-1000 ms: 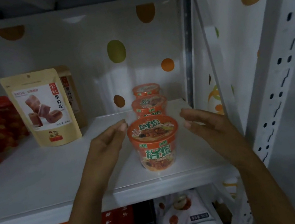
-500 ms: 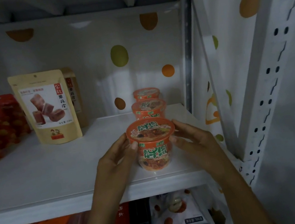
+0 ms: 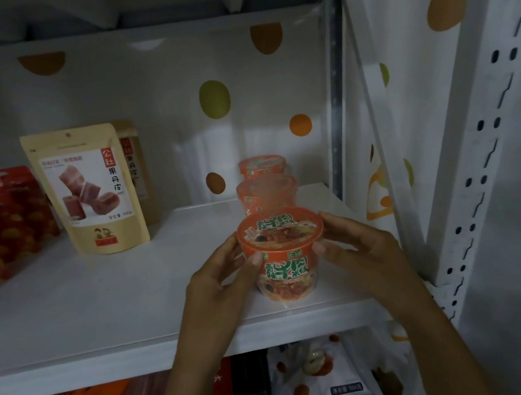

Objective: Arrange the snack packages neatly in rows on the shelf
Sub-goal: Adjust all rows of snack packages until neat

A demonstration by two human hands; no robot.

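Both the left hand (image 3: 218, 284) and right hand (image 3: 362, 249), apart a second ago, are clasped round the orange plastic noodle cup (image 3: 284, 262) by the white shelf's (image 3: 98, 313) front edge, ready to be lined up

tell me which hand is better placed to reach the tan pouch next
Left, probably. The left hand grips the front noodle cup on the side facing the tan pouch, with only bare shelf between. The right hand holds the cup's far side and would have to cross over it.
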